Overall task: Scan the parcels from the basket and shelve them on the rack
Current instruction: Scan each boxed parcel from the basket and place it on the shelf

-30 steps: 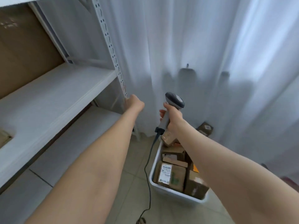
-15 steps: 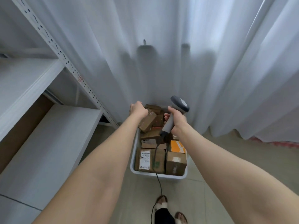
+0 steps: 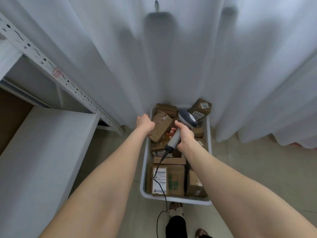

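A white basket (image 3: pixel 143 170) full of several brown cardboard parcels stands on the floor by the curtain. My left hand (image 3: pixel 145 123) is at the basket's far left, fingers curled over the left edge of a tilted brown parcel (image 3: pixel 162 128). My right hand (image 3: pixel 185 134) grips the grey handle of a barcode scanner (image 3: pixel 187 118), held just right of that parcel, above the basket. The scanner's black cable (image 3: pixel 160 184) trails over a labelled parcel (image 3: pixel 169 180) at the basket's near end. The white rack's lower shelf (image 3: pixel 42 152) lies to the left.
The rack's perforated upright post (image 3: pixel 68 83) slants down to the floor just left of the basket. A white curtain (image 3: pixel 205 57) hangs behind. One parcel (image 3: pixel 200 107) leans on the basket's far right corner. My feet (image 3: pixel 176 210) stand right behind the basket.
The view swung from the rack down to the basket. My left hand moved from the rack post to the tilted parcel. The scanner stays in my right hand.
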